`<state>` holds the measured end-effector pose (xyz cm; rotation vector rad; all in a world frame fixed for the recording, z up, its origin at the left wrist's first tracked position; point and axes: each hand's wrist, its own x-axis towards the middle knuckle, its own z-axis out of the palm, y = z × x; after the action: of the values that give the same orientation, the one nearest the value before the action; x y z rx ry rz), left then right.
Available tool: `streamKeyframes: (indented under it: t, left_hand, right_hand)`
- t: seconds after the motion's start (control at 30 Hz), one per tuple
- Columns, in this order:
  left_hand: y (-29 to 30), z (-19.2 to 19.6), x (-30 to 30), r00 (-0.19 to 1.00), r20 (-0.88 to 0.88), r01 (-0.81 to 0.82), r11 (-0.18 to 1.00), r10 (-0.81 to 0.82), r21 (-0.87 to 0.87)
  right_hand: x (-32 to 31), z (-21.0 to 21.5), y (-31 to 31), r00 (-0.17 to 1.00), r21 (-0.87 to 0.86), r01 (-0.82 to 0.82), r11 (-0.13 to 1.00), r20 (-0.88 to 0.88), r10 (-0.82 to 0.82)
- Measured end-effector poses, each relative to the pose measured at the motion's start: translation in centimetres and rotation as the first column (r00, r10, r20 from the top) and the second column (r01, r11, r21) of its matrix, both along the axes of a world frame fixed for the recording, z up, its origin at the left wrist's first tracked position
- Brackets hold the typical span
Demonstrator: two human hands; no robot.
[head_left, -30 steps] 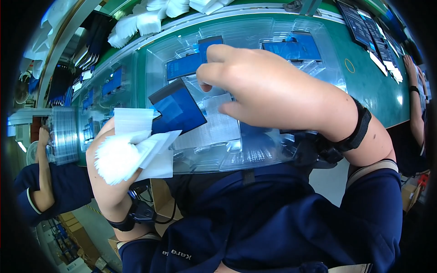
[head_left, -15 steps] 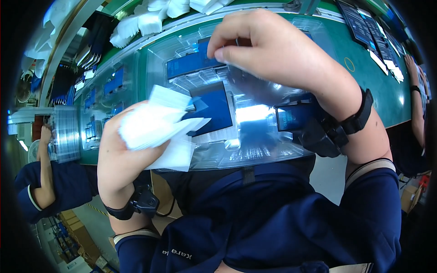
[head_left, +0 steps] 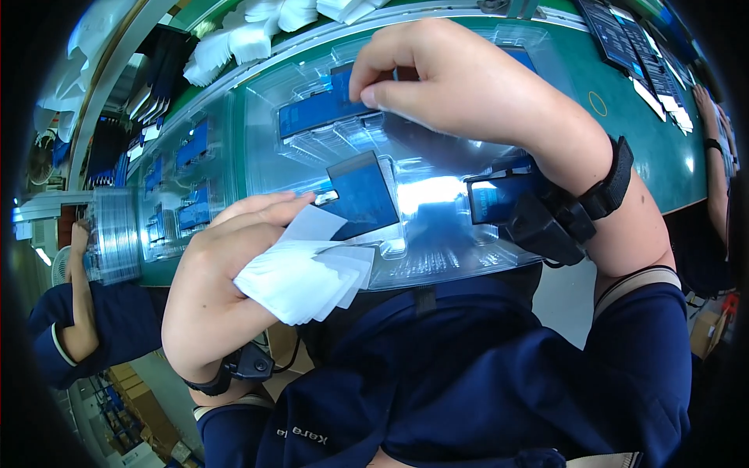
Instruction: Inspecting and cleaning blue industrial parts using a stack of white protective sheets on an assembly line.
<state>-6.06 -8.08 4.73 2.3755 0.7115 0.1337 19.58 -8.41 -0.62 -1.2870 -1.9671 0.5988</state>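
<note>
In my left hand (head_left: pixel 214 273) is a fan of thin white sheets (head_left: pixel 304 281), gripped under the palm. Its fingertips reach to the small connector of a flat, dark-blue battery-like piece (head_left: pixel 365 199) lying in a clear plastic tray (head_left: pixel 468 261). My right hand (head_left: pixel 441 82) is closed in a pinch by the inner end of a longer blue piece (head_left: pixel 312 115) at the tray's far left. Whatever lies between those fingertips cannot be made out. Another blue piece (head_left: pixel 493 204) rests at the tray's near right, partly covered by my wrist device (head_left: pixel 546 226).
A second clear tray (head_left: pixel 222 144) with several blue pieces lies to the left, beside a stack of clear trays (head_left: pixel 115 242). White sheet bundles (head_left: pixel 242 43) sit at the back. Dark flat packs (head_left: pixel 636 51) lie far right. Other people's arms (head_left: pixel 78 265) show at both sides.
My left hand has turned and lowered the white sheets toward me, and its fingers now reach out to the near blue piece, which is more uncovered. My right hand has barely shifted.
</note>
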Motion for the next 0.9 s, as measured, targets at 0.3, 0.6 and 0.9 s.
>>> streamKeyframes:
  t: [0.3,0.6,0.9]
  left_hand:
    - [0.6,-0.5,-0.5,0.997,0.033,0.07,0.997,-0.069,-0.034]
    - [-0.4,-0.9,-1.0,0.845,0.327,-0.24,0.846,0.424,-0.476]
    - [0.6,-4.0,1.6,0.554,0.395,-0.022,0.487,0.733,-0.873]
  right_hand:
    - [-1.1,0.6,-1.5,0.94,-0.086,-0.241,0.967,0.225,0.255]
    - [-1.5,0.3,-1.7,0.966,0.199,-0.229,0.953,0.166,0.197]
    - [-1.5,2.3,-1.5,0.819,-0.266,-0.401,0.876,-0.532,0.214]
